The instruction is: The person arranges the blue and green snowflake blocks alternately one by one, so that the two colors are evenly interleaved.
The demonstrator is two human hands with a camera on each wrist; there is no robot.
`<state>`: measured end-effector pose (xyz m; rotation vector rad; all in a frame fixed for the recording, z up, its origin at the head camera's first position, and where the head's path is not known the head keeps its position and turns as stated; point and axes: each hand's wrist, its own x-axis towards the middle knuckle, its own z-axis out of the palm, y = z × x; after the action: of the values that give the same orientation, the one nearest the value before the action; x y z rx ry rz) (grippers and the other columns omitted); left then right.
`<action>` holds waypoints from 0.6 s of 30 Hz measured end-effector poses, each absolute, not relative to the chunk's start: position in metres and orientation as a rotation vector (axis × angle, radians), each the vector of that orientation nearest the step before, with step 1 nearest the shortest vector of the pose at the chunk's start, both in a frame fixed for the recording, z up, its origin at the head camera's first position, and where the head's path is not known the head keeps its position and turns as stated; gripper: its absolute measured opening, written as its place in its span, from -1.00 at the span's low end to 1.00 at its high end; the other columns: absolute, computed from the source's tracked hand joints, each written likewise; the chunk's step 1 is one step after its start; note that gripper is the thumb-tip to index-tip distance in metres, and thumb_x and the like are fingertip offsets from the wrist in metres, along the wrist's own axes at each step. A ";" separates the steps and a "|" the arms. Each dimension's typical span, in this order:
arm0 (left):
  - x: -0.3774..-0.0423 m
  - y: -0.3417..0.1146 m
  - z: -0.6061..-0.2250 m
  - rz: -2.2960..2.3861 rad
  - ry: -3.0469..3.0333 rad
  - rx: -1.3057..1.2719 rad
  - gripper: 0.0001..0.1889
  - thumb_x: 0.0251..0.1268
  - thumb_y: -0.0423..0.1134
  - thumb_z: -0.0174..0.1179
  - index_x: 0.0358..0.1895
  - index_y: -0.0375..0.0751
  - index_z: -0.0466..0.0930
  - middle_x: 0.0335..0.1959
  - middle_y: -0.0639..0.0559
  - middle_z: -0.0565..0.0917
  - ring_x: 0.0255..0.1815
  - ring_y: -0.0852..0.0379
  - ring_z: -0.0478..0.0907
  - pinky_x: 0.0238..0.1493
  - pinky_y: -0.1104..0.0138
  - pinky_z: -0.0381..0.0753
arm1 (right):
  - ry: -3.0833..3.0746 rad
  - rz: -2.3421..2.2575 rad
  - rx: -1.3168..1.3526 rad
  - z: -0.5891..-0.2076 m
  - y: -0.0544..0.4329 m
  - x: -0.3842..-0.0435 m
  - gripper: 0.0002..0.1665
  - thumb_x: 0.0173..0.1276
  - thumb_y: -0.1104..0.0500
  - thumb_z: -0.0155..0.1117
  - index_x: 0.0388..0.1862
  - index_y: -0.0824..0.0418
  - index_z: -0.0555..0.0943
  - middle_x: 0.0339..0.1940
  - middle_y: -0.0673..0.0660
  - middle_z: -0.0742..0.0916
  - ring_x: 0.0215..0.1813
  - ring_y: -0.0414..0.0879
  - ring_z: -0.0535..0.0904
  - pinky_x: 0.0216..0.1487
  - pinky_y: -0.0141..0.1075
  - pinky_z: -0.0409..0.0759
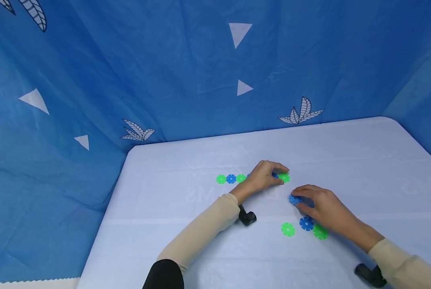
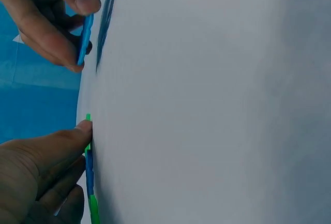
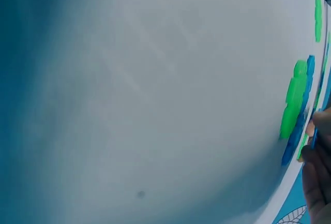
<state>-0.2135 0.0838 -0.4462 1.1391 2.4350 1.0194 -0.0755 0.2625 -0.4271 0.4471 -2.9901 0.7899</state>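
Observation:
A row of green and blue notched plastic discs runs across the white table, with a green disc (image 1: 220, 179) at its left end. My left hand (image 1: 264, 176) covers the row's middle. Its thumb and a finger grip the edges of the green disc at the right end (image 1: 284, 178). Just to the right and nearer, my right hand (image 1: 324, 204) pinches a blue disc (image 1: 294, 199) between thumb and fingers. In the left wrist view that blue disc (image 2: 86, 38) is held on edge, a short gap away from the row.
Below the right hand lie a loose green disc (image 1: 288, 229), a blue disc (image 1: 306, 223) and another green disc (image 1: 320, 231). Black wrist devices (image 1: 247, 217) hang under both forearms. A blue patterned cloth (image 1: 201, 72) stands behind the white table (image 1: 157, 192).

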 end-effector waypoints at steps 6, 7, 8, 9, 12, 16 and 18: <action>-0.213 0.085 -0.445 1.007 2.435 1.132 -0.62 0.18 -0.29 0.41 0.11 -0.15 0.68 0.08 0.09 0.69 0.19 0.32 0.52 0.18 0.59 0.36 | -2.941 0.816 0.349 -0.433 0.266 -0.082 -0.61 0.18 0.31 0.46 0.02 0.33 0.69 0.02 0.25 0.71 0.13 0.23 0.60 0.07 0.16 0.55; -0.213 0.085 -0.445 1.008 2.434 1.129 -0.62 0.18 -0.29 0.41 0.11 -0.15 0.68 0.08 0.09 0.69 0.19 0.32 0.52 0.18 0.59 0.36 | -2.937 0.824 0.332 -0.434 0.266 -0.083 -0.60 0.17 0.32 0.46 0.02 0.34 0.69 0.02 0.27 0.71 0.12 0.24 0.60 0.07 0.17 0.54; -0.213 0.085 -0.445 1.008 2.434 1.127 -0.62 0.18 -0.29 0.41 0.11 -0.15 0.68 0.08 0.09 0.69 0.19 0.32 0.52 0.18 0.59 0.36 | -2.936 0.832 0.315 -0.434 0.266 -0.085 -0.60 0.17 0.32 0.46 0.02 0.34 0.69 0.03 0.28 0.70 0.12 0.25 0.60 0.08 0.17 0.54; -0.213 0.085 -0.445 1.009 2.433 1.126 -0.62 0.18 -0.29 0.41 0.11 -0.15 0.69 0.08 0.09 0.69 0.19 0.32 0.52 0.18 0.58 0.36 | -2.932 0.836 0.301 -0.435 0.266 -0.086 -0.59 0.16 0.32 0.46 0.02 0.35 0.68 0.03 0.29 0.70 0.12 0.26 0.60 0.07 0.18 0.54; -0.213 0.086 -0.445 1.012 2.431 1.123 -0.62 0.18 -0.30 0.41 0.11 -0.16 0.68 0.08 0.08 0.69 0.19 0.31 0.51 0.19 0.58 0.35 | -2.917 0.840 0.271 -0.434 0.267 -0.090 -0.59 0.15 0.34 0.47 0.02 0.37 0.68 0.02 0.33 0.70 0.09 0.28 0.60 0.05 0.17 0.55; -0.214 0.085 -0.445 1.007 2.442 1.126 -0.61 0.17 -0.30 0.42 0.10 -0.16 0.69 0.07 0.10 0.70 0.18 0.32 0.52 0.18 0.59 0.36 | -2.886 0.844 0.245 -0.434 0.268 -0.099 -0.61 0.14 0.37 0.45 -0.01 0.39 0.69 0.00 0.35 0.71 0.05 0.29 0.63 0.00 0.16 0.58; -0.214 0.085 -0.446 1.004 2.448 1.127 -0.62 0.16 -0.30 0.43 0.09 -0.15 0.69 0.06 0.10 0.70 0.18 0.32 0.52 0.18 0.58 0.36 | -2.884 0.837 0.237 -0.434 0.268 -0.104 -0.63 0.15 0.37 0.44 -0.02 0.39 0.69 0.00 0.36 0.70 0.04 0.30 0.62 -0.01 0.16 0.59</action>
<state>-0.2135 0.0851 -0.4458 1.1269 2.4476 1.0042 -0.1037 0.2682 -0.4338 0.2372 -2.8840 0.8374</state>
